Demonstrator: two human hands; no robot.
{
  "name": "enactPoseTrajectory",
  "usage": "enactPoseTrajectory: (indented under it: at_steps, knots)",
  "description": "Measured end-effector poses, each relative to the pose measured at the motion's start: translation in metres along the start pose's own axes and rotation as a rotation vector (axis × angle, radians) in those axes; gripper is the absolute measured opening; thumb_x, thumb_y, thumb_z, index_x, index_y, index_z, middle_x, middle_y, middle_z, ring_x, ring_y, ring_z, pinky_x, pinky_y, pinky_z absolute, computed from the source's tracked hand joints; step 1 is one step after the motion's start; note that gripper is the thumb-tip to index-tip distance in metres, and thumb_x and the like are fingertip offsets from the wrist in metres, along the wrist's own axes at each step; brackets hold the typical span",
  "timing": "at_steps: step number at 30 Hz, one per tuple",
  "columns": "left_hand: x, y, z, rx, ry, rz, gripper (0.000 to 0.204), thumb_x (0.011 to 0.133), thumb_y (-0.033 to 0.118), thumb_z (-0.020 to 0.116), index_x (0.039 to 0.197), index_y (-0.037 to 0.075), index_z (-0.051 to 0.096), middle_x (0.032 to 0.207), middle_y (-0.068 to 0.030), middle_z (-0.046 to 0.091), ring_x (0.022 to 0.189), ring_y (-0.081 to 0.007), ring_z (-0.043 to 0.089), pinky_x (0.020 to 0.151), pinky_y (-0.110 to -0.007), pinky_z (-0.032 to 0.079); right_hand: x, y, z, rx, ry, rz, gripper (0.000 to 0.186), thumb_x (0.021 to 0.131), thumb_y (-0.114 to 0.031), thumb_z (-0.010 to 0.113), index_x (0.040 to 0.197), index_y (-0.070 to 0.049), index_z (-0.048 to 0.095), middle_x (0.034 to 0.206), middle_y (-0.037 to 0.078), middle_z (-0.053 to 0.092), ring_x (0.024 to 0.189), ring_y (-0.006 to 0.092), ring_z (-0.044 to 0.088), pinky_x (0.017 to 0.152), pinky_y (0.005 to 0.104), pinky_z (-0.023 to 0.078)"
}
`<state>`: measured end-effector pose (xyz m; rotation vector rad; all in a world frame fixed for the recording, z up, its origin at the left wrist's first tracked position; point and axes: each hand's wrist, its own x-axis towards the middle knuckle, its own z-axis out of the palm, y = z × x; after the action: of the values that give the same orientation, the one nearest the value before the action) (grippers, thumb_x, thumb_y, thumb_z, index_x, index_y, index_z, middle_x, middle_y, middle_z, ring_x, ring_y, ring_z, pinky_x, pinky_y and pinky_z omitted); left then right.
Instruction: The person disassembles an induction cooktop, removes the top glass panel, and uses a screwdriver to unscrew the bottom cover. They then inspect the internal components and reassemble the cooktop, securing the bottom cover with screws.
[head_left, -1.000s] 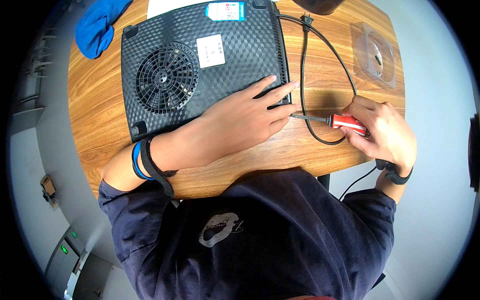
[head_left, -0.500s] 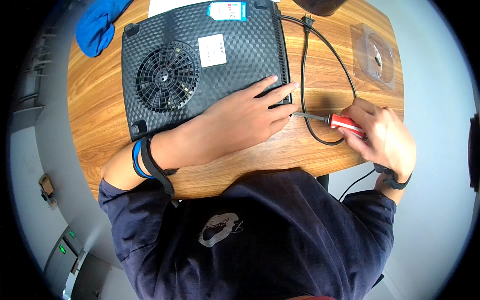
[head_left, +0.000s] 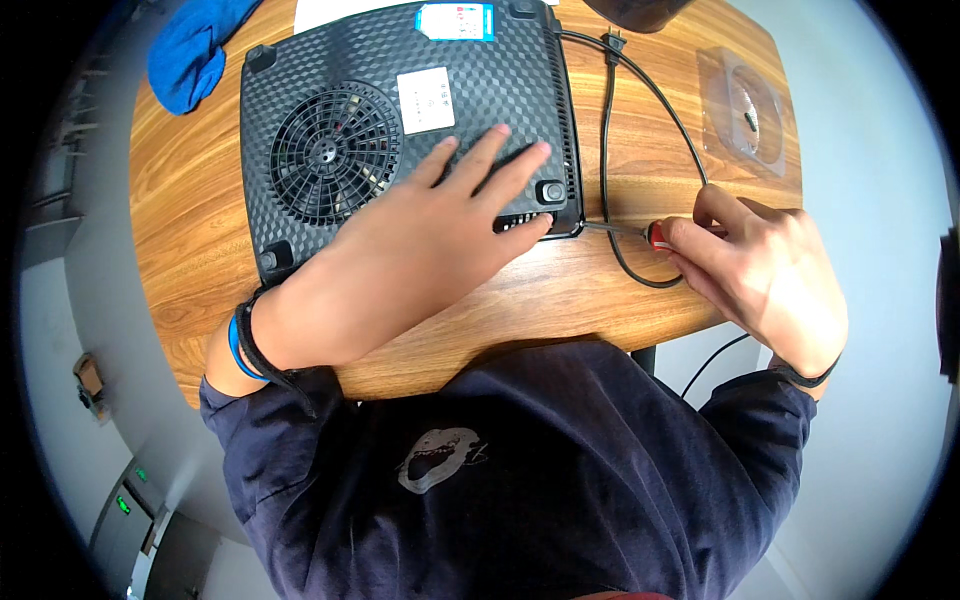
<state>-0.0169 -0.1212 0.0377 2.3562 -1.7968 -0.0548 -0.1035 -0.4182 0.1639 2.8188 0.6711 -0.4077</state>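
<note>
A black induction cooktop [head_left: 470,80] lies upside down on the wooden table, its round fan grille [head_left: 335,152] and small feet facing up. My left hand [head_left: 445,225] is spread over its near right part, the fingers apart and gripping nothing. The thumb reaches the near edge by the corner foot [head_left: 551,192]. My right hand [head_left: 745,250] is closed around the red handle of a screwdriver [head_left: 657,237], covering most of it. The thin metal shaft points left, its tip at the cooktop's near right corner. What the tip touches is too small to tell.
A black power cord [head_left: 606,130] with its plug [head_left: 613,45] loops beneath the screwdriver. Farther right stands a clear plastic tray [head_left: 715,110] with small dark pieces in it. A blue cloth [head_left: 190,60] lies far left, and a dark container [head_left: 640,10] sits at the back.
My left hand has shifted left off the cooktop's right edge and spread its fingers, uncovering the corner foot. My right hand has turned and slid forward over the screwdriver handle.
</note>
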Motion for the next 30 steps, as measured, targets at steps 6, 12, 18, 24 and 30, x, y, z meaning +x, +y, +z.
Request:
enactPoseTrajectory:
  at_steps: [6,12,18,24,30]
  knots:
    - [-0.021,0.003,-0.011,0.043,-0.056,-0.115,0.060,0.099,0.004,0.068,0.158,0.015,0.065,0.174,-0.0184,0.049,0.159,-0.0425,0.051,0.123,-0.050,0.055,0.005,-0.010,-0.013,0.009,0.077,-0.068,0.018,0.091,-0.015,0.087,0.104,-0.009,0.078,0.109,0.004,0.068,0.074,0.0240,0.075,0.063,0.0395,0.064]
    - [-0.029,0.000,-0.010,0.099,-0.058,-0.134,0.061,0.098,0.000,0.068,0.157,0.013,0.067,0.172,-0.0151,0.054,0.155,-0.0394,0.056,0.092,-0.037,0.071,0.012,-0.016,-0.025,0.043,0.127,-0.181,0.022,0.082,-0.014,0.091,0.099,-0.007,0.078,0.116,0.007,0.071,0.081,0.0239,0.079,0.064,0.0384,0.066]
    - [-0.032,-0.005,-0.002,0.137,-0.012,-0.099,0.058,0.098,0.000,0.069,0.154,0.014,0.071,0.171,-0.0138,0.057,0.155,-0.0376,0.057,0.080,-0.033,0.072,0.034,-0.020,-0.031,0.005,0.192,-0.286,0.017,0.088,-0.011,0.086,0.101,-0.007,0.076,0.112,0.007,0.074,0.085,0.0246,0.080,0.066,0.0364,0.068]
    - [-0.032,-0.005,0.001,0.125,-0.015,-0.104,0.065,0.095,-0.002,0.071,0.157,0.017,0.069,0.172,-0.0128,0.056,0.156,-0.0378,0.056,0.081,-0.034,0.072,0.031,-0.017,-0.033,-0.026,0.127,-0.253,0.033,0.094,-0.029,0.084,0.115,-0.006,0.071,0.108,0.008,0.073,0.087,0.0261,0.081,0.064,0.0379,0.065]
    - [-0.034,-0.007,-0.004,0.109,-0.046,-0.098,0.077,0.089,-0.007,0.074,0.161,0.019,0.065,0.174,-0.0117,0.054,0.158,-0.0391,0.054,0.088,-0.037,0.071,0.030,-0.009,-0.029,0.010,0.082,-0.150,0.051,0.093,-0.046,0.084,0.120,-0.007,0.067,0.114,0.011,0.072,0.093,0.0286,0.080,0.069,0.0402,0.065]
